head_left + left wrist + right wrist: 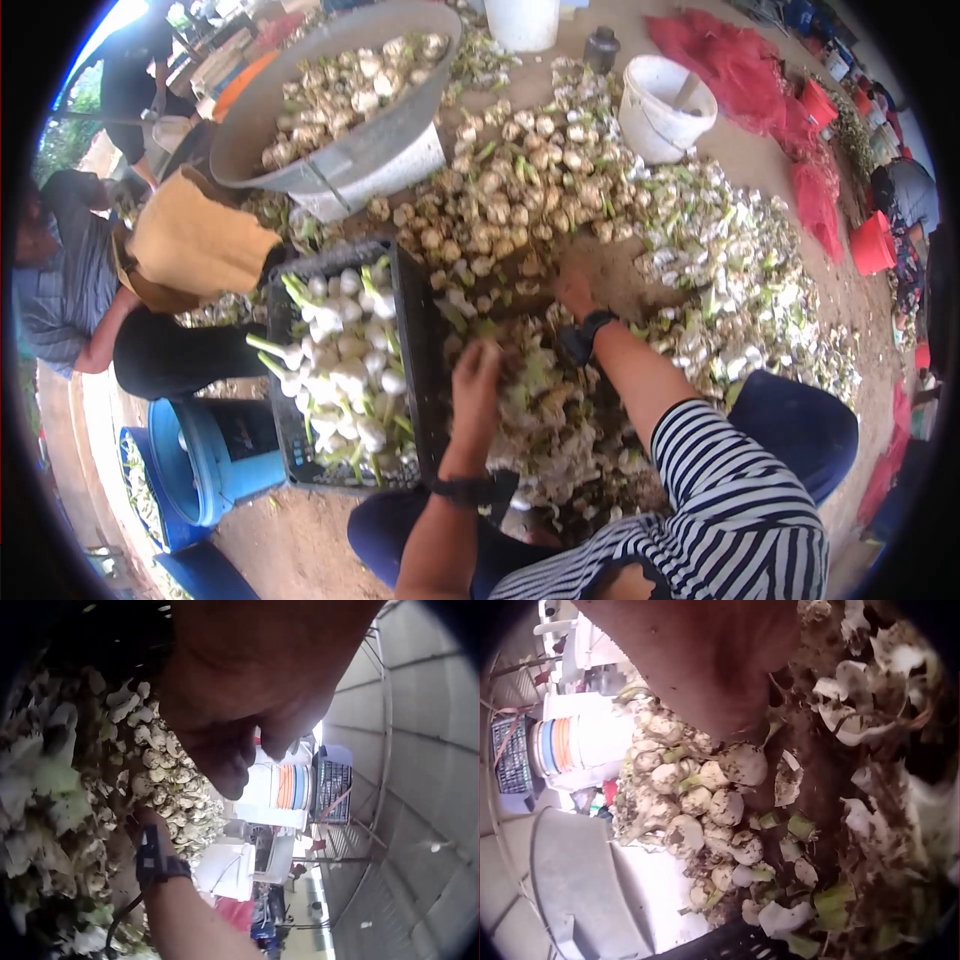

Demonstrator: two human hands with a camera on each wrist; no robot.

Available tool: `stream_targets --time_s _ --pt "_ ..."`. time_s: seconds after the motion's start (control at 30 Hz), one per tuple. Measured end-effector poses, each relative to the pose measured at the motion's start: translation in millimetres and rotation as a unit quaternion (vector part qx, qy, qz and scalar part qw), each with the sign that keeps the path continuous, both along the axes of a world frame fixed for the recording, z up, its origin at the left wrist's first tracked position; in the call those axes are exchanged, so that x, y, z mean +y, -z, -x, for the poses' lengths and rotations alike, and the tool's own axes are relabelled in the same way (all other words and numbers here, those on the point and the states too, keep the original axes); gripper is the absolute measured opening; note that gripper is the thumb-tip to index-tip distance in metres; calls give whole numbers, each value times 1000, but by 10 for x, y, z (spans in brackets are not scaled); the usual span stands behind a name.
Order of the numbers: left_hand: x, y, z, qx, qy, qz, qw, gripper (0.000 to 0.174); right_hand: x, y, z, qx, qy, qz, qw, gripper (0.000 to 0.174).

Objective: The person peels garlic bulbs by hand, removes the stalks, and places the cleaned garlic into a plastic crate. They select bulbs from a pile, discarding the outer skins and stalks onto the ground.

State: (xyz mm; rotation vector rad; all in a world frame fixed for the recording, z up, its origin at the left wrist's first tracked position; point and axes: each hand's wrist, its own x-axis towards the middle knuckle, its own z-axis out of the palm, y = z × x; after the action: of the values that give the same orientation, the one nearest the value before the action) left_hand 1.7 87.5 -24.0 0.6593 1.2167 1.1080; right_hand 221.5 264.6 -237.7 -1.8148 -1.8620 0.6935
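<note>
Beside the black crate (405, 330) of peeled white garlic bulbs (350, 365), my left hand (477, 375) hovers over loose garlic skins (550, 400). Its fingers hang loosely bent in the left wrist view, and nothing shows between them. My right hand (574, 288) reaches down to the near edge of a heap of unpeeled garlic (520, 180). In the right wrist view, a soil-streaked garlic bulb (744, 763) lies right under that hand; its fingertips are hidden, so I cannot tell whether they grip it.
A large metal tub (235, 155) of garlic stands on a white support behind the crate. A white bucket (665, 110) is beyond the heap, and blue buckets (190, 460) are at left. Another person (70, 270) sits at left. Skins spread widely at right.
</note>
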Motion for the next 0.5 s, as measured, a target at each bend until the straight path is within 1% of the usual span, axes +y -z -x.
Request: stream_targets --time_s 0.07,0.13,0.2,0.27,0.33,0.4,0.43,0.47,0.5 --pt "-30 33 -54 56 42 -9 998 32 161 168 187 -53 37 84 994 27" --pt "-11 -16 -43 73 81 1 994 32 138 213 303 -125 71 32 989 29" --pt "26 -4 -16 99 76 -1 992 33 41 8 352 -38 75 74 994 34" --pt "20 39 4 139 61 -19 988 36 -179 -409 359 -12 -17 56 998 42" --pt "29 153 48 196 35 -59 978 40 -382 -659 419 41 -93 50 994 44" --pt "17 209 85 292 22 -96 951 47 -676 -1067 458 122 -139 92 978 47" --pt "28 233 100 339 12 -116 934 50 -791 -1201 450 148 -159 112 970 45" --pt "39 292 116 324 20 -121 938 52 -893 -1322 451 174 -181 130 959 43" --pt "44 364 128 308 27 -125 943 54 -1003 -1438 452 267 -169 144 938 40"
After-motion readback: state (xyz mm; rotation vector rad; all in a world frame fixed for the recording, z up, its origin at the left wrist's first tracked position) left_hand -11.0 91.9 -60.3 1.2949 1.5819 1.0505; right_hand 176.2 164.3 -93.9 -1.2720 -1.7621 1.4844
